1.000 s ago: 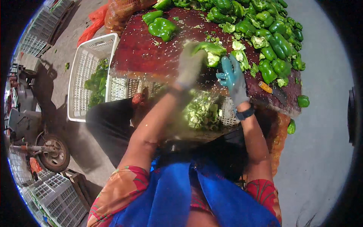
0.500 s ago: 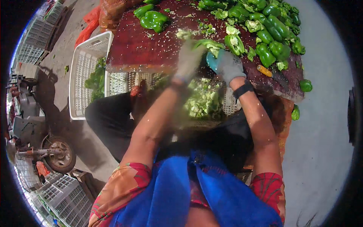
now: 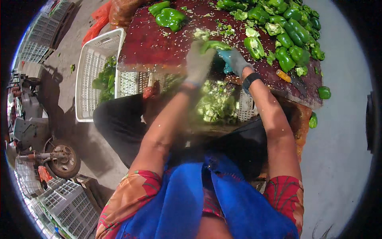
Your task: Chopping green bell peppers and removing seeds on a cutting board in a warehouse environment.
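Observation:
Above the near edge of a dark red board [image 3: 149, 47], a piece of green bell pepper [image 3: 217, 45] is between my gloved hands. My left hand [image 3: 199, 63], in a pale glove and slightly blurred, is closed around its left end. My right hand [image 3: 237, 63], in a grey-and-blue glove, has its fingers curled at the right end; part of its grip is hidden. A pale pepper core [image 3: 201, 34] shows just beyond my left hand. Right of my right hand lie a cut-open pepper [image 3: 254, 47] and a knife with a yellow handle [image 3: 283, 75].
Many green peppers [image 3: 296, 30] are heaped at the board's far right. Two whole peppers [image 3: 170, 18] sit at far left; seeds are scattered between. A crate [image 3: 217, 103] below my hands holds pale cores. A white crate [image 3: 82, 85] at left holds green pieces.
The pepper between my hands has turned, showing more smooth green skin and less pale inside. My right hand's blue fingers have curled further down. The whole view has shifted slightly.

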Motion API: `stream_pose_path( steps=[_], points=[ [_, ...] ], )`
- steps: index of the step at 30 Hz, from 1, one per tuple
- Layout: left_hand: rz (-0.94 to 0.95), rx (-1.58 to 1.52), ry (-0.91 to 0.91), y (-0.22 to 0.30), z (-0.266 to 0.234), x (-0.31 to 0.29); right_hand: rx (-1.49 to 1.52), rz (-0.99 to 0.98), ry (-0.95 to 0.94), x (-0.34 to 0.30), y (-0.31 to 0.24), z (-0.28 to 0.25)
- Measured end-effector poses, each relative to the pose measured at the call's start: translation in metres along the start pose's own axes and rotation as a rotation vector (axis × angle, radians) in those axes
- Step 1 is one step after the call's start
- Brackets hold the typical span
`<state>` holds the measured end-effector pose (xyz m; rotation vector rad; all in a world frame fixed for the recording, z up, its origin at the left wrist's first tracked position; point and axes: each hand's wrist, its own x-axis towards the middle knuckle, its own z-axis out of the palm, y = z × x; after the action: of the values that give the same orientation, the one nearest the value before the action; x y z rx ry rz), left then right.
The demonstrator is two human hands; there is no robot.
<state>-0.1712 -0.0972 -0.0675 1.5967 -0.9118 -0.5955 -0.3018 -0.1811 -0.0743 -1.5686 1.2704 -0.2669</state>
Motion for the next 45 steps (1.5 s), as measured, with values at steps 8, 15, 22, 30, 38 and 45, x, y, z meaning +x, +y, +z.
stream_pose_path(
  steps=[8,15,22,30,38,45],
  points=[
    [-0.271,-0.347,-0.010,-0.015,-0.011,0.012,0.625,0.090,-0.006,-0.009,0.005,0.005],
    [-0.241,-0.698,-0.286,-0.041,-0.029,0.021,1.104,0.039,-0.231,-0.004,0.022,0.001],
    [-0.431,-0.901,-0.467,-0.012,-0.044,0.010,1.559,-0.035,-0.258,-0.024,0.006,-0.018],
    [-0.306,-1.000,-0.261,0.032,-0.068,0.030,1.311,-0.112,0.036,-0.046,-0.025,-0.066],
    [0.712,-0.279,0.653,0.039,-0.128,0.065,1.262,-0.250,-0.073,-0.064,-0.008,-0.071],
    [0.510,0.673,0.323,-0.051,-0.155,0.060,1.199,-0.095,-0.052,-0.065,-0.012,-0.051]
  ],
)
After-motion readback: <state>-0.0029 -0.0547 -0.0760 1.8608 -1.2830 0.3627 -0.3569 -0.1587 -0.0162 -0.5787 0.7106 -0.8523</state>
